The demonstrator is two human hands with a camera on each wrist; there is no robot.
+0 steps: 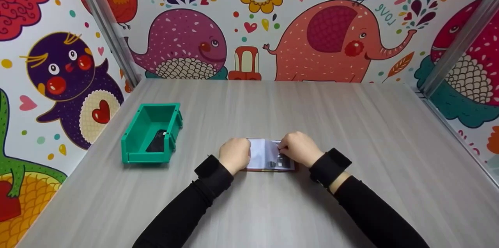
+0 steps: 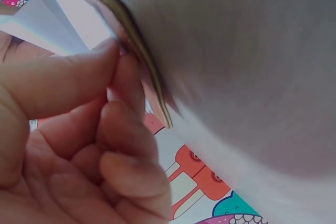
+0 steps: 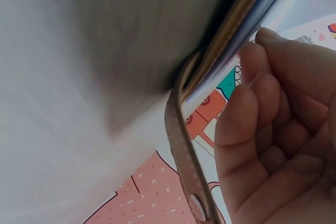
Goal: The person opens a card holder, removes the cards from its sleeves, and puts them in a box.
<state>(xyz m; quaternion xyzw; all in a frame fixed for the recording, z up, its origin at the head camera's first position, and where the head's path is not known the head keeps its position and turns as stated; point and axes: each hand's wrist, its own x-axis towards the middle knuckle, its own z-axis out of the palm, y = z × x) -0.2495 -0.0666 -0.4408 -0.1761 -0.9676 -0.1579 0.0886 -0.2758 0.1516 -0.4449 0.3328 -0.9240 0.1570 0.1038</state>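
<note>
A small photo album (image 1: 257, 156) with translucent sleeve pages lies spread on the table, between both hands. Its left edge is pinched by my left hand (image 1: 235, 155), thumb against forefinger; the left wrist view shows the brown cover's edge (image 2: 149, 66) beside those fingertips. My right hand (image 1: 300, 147) pinches a thin clear page (image 1: 271, 153) near the right side, its other fingers curled. Under that page a dark picture (image 1: 284, 162) shows in part. In the right wrist view a brown strap (image 3: 184, 156) with a metal snap hangs from the cover.
A green plastic bin (image 1: 146, 158) stands to the left on the table, with a flat black item (image 1: 156, 143) inside, its kind unclear. Beyond the wooden-look table (image 1: 280, 107) rise walls printed with cartoon animals, framed by metal posts.
</note>
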